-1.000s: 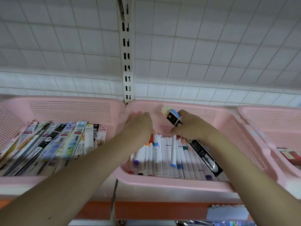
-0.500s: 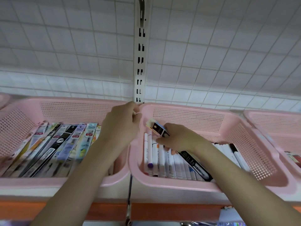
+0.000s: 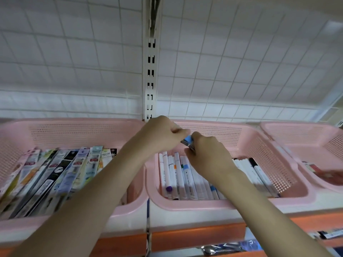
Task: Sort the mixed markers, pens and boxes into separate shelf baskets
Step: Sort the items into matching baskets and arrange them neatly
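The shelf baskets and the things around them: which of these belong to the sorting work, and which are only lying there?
Belong to the job:
- packaged pen held by left hand and right hand
- middle basket with white markers
- left basket with packaged pens
- right basket holding a red box

Just lying about:
- slotted shelf upright
- items on the lower shelf, too blurred to name

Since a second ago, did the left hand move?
Yes. The left hand left the middle basket, swung out toward the shelf post, and now meets the right hand at the blue-tipped pack.
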Available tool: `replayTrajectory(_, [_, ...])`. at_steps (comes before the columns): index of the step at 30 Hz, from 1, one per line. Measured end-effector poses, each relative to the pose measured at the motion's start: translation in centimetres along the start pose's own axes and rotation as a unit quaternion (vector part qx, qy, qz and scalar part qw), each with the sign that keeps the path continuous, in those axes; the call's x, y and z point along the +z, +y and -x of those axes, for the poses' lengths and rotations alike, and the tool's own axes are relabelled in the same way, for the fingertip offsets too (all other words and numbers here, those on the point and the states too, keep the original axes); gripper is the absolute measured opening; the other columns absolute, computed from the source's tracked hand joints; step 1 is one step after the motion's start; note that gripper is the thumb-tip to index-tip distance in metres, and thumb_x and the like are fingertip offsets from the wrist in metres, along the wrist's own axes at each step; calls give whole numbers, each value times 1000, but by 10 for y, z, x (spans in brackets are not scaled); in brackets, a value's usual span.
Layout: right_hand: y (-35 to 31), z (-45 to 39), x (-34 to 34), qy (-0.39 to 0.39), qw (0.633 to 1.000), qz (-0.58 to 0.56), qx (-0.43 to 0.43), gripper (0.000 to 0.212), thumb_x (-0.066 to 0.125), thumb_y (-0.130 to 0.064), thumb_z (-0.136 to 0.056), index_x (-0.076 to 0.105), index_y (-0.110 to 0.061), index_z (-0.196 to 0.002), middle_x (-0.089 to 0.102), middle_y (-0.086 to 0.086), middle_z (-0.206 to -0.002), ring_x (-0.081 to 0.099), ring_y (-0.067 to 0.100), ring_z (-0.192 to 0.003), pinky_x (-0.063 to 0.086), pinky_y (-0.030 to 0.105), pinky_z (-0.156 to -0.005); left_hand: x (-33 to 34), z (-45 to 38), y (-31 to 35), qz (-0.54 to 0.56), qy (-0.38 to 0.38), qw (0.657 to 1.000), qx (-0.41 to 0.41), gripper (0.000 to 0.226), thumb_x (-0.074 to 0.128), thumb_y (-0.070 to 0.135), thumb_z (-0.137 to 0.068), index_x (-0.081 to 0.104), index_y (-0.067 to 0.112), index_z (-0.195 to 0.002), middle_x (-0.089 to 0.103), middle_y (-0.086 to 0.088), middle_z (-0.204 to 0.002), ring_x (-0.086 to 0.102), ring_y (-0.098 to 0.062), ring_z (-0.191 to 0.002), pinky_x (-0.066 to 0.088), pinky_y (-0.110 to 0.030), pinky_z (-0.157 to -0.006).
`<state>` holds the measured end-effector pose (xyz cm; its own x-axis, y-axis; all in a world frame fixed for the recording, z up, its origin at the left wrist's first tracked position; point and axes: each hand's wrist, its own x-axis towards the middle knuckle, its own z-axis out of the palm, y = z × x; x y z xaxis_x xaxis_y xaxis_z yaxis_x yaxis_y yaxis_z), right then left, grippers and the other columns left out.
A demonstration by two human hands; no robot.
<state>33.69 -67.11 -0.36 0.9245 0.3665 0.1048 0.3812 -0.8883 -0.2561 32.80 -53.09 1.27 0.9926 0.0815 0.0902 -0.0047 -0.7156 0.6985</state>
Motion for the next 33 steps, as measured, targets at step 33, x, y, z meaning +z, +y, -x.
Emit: replayTrajectory(33, [96, -12, -17, -69, 985, -152, 37, 13, 45, -23, -96, 43, -11, -91, 54, 3, -82, 51, 14, -63, 34, 22, -45, 83, -35, 23, -223, -86, 970, -54, 18, 52, 25, -94, 57, 8, -89, 57, -3, -84, 54, -19, -74, 38, -25, -58])
